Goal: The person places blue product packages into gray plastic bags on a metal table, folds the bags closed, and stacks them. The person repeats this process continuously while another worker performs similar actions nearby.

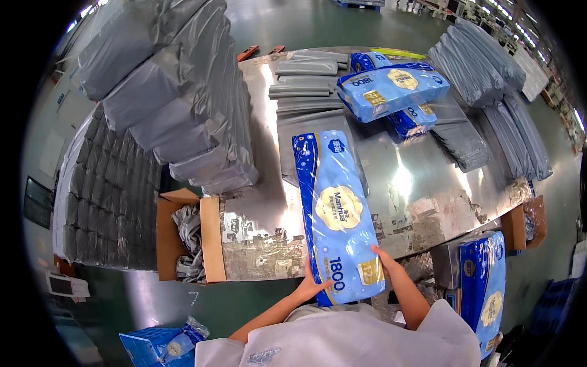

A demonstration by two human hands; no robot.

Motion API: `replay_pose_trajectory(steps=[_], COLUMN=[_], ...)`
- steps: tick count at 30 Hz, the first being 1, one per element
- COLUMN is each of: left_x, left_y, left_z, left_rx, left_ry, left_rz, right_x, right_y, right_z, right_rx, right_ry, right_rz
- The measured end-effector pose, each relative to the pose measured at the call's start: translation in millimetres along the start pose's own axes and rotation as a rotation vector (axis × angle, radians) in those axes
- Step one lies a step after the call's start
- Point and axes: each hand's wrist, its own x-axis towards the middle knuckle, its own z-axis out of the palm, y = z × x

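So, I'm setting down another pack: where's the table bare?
Bare tabletop lies right of the held pack, bordered by the crossed packs and grey plastic at right; another strip borders the tall grey stack. Packs and folded plastic crowd the far side.

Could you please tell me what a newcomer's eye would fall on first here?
Probably the long blue pack at the centre, held near its lower end between the left hand and right hand. Next might come the tall stack of grey parcels at upper left, then the crossed blue packs toward the table's far right.
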Motion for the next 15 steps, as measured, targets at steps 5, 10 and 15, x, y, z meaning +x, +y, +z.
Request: replay_pose_trajectory(steps=[5,10,15], left_x=[-6.7,98.2,271.4], left_y=[8.7,27.9,45.7], left_z=[2.6,-46.6,-158.2], left_rx=[0.207,0.824,1.027], left_ry=[-0.281,-0.406,0.647], left_rz=[-0.107,-0.095,0.531], right_x=[-38.3,-74.3,-64.7], right_y=[-5.4,-25.0,-15.1], right_z=[-10.6,-44.7,-81.3], right_rx=[0.022,-0.021,-0.084], right_ry=[0.141,0.331,0.399], right_rz=[-0.021,-0.044,-0.051])
